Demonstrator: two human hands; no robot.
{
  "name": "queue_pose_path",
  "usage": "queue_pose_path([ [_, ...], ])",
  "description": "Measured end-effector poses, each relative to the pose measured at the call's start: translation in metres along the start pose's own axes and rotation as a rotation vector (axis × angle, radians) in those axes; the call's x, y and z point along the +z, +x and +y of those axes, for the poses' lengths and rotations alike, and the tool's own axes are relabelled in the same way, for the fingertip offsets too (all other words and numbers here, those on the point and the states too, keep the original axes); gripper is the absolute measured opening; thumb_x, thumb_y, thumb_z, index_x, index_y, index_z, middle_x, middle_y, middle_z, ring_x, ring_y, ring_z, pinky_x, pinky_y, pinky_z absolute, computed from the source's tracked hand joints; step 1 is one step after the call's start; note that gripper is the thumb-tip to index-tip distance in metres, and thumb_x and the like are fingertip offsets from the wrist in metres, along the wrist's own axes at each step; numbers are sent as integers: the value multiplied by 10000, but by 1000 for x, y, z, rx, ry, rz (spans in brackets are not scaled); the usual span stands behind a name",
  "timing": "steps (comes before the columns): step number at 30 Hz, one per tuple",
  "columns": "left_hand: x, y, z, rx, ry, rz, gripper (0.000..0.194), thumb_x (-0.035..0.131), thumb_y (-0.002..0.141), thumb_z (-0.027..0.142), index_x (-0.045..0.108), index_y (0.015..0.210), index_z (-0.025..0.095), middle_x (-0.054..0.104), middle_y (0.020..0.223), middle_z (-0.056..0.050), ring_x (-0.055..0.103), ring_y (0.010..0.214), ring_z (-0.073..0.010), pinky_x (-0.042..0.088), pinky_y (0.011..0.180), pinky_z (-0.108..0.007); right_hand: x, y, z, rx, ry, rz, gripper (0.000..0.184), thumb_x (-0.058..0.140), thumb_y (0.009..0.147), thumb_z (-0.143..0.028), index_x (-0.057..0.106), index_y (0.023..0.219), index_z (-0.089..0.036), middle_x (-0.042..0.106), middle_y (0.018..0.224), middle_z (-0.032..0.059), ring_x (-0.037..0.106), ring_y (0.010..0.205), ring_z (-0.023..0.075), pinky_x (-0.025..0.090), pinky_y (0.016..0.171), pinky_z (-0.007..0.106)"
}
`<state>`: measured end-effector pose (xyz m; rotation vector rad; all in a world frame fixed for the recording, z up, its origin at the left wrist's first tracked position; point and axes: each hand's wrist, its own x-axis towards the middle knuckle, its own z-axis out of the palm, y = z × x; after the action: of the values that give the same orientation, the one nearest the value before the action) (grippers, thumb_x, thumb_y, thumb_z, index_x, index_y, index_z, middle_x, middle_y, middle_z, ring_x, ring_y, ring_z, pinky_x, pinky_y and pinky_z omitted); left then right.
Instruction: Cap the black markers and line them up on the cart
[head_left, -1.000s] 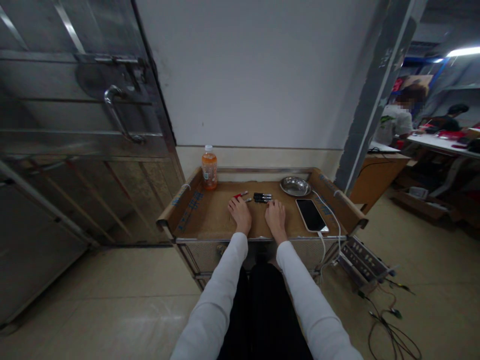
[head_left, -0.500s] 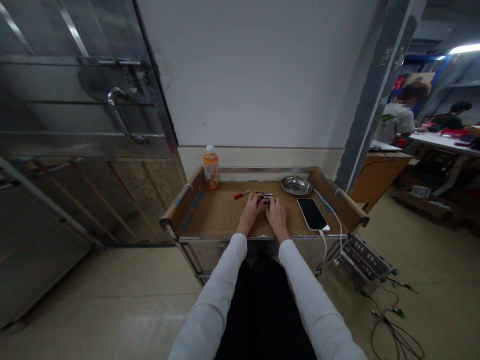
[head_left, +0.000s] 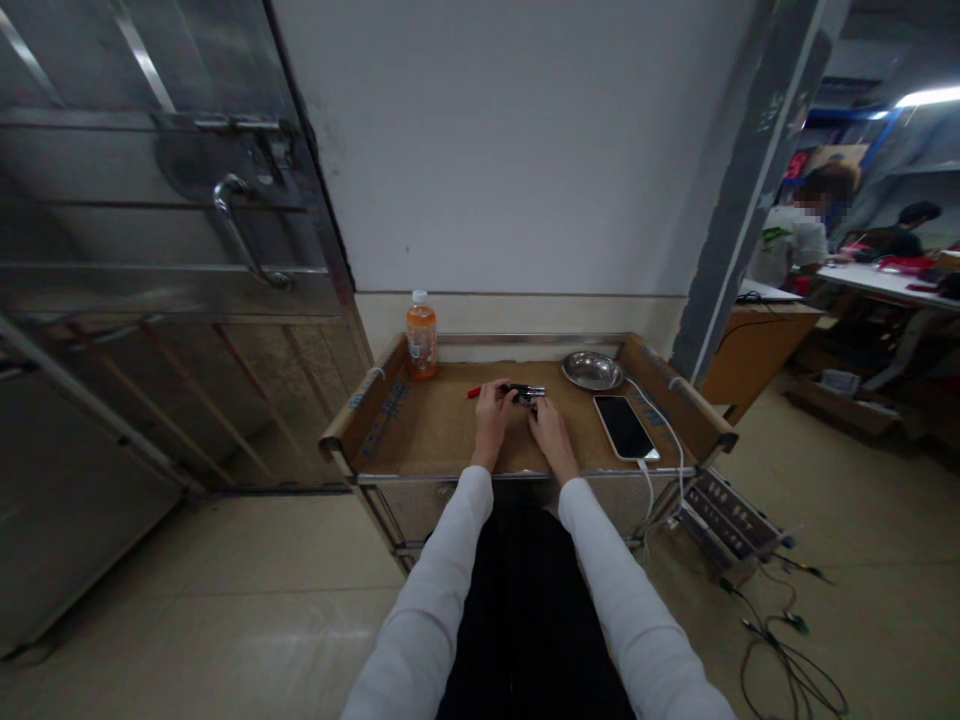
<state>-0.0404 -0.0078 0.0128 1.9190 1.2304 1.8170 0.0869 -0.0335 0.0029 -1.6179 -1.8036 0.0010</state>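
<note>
My left hand (head_left: 490,418) rests above the brown cardboard surface (head_left: 439,425) with its fingers curled in. Its fingertips are at the left end of slim black and silver pen-like pieces (head_left: 534,391). On the other side, my right hand (head_left: 552,432) has bent fingers closed at the near right of these pieces. A small dark item between the two hands is too small to name. Partly behind my left hand lies a red pen-like stick (head_left: 473,393); its right part is hidden.
An orange drink bottle (head_left: 421,336) stands at the back left. A shiny metal dish (head_left: 592,371) is at the back right, with a phone (head_left: 626,428) and its white cable (head_left: 660,410) nearby. Raised cardboard sides (head_left: 679,395) border the cart. A person (head_left: 799,235) sits far right.
My left hand has shifted left and slightly forward, now covering part of the red stick. The fingertips of my hands are further apart, showing more of the black and silver pieces.
</note>
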Motion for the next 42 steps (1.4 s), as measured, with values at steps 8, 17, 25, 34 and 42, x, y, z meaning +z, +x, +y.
queue_pose_path([
  [8,-5,0,0,-150,-53,107,201,533,890,311,584,1024,171,638,1015,-79,634,923,-155,516,848,-314,-4,0,-3,-79,114,-1,222,456,889,-146,615,1043,-159,646,1101,110,590,1028,189,436,921,319],
  [17,-9,1,2,-199,-104,177,212,541,877,337,596,990,166,660,992,-80,633,905,-158,501,853,-312,-11,-1,-10,2,132,-39,203,466,933,-243,612,1056,-177,681,1059,103,635,986,185,462,841,275],
  [25,-11,3,5,-261,-105,236,227,550,869,354,605,972,159,660,968,-79,629,887,-156,498,837,-296,-7,-1,-7,-16,148,-20,235,462,943,-253,605,1121,-195,686,1093,86,645,1012,185,477,842,270],
  [34,-13,2,7,-303,-127,214,238,549,866,363,611,975,161,663,970,-78,632,899,-160,495,840,-298,-6,0,-6,-27,147,8,235,459,940,-254,610,1113,-204,693,1079,76,660,973,180,489,813,266],
  [42,-12,2,8,-278,-144,191,241,554,866,367,615,968,158,670,973,-83,636,890,-161,496,831,-297,-9,-1,-7,-11,171,27,254,441,939,-244,626,1105,-195,692,1086,83,654,978,179,483,831,263],
])
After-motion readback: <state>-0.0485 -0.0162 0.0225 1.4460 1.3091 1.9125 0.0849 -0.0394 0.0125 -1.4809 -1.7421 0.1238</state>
